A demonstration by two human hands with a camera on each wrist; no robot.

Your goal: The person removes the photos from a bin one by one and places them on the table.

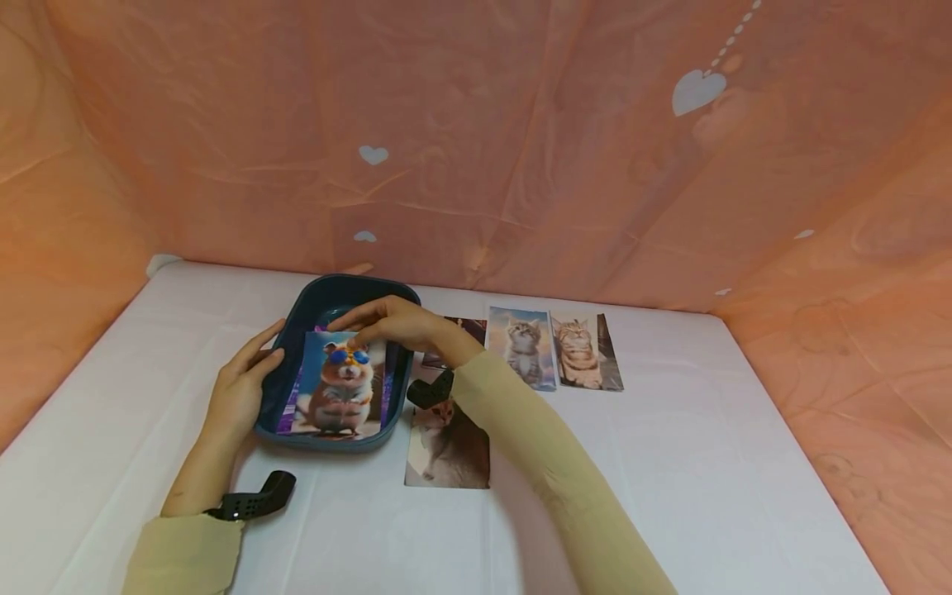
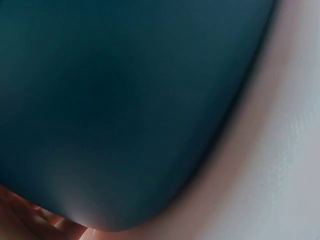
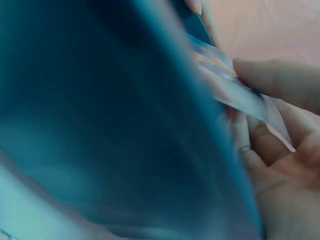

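A dark teal tray (image 1: 349, 285) sits on the white tablecloth left of centre. A photo card of a hamster in sunglasses (image 1: 340, 388) leans inside it, its lower edge at the tray's near wall. My right hand (image 1: 359, 332) pinches the card's top edge; in the right wrist view the card (image 3: 235, 85) lies between the thumb and fingers (image 3: 280, 82) beside the tray wall (image 3: 100, 125). My left hand (image 1: 273, 343) holds the tray's left rim, thumb on the edge. The left wrist view is filled by the tray's outer wall (image 2: 125, 100).
Two cat photos (image 1: 523, 347) (image 1: 583, 351) lie side by side behind my right forearm, another cat photo (image 1: 446, 450) lies just right of the tray, and a darker one (image 1: 464, 326) is partly hidden. Orange cloth walls enclose the table on three sides.
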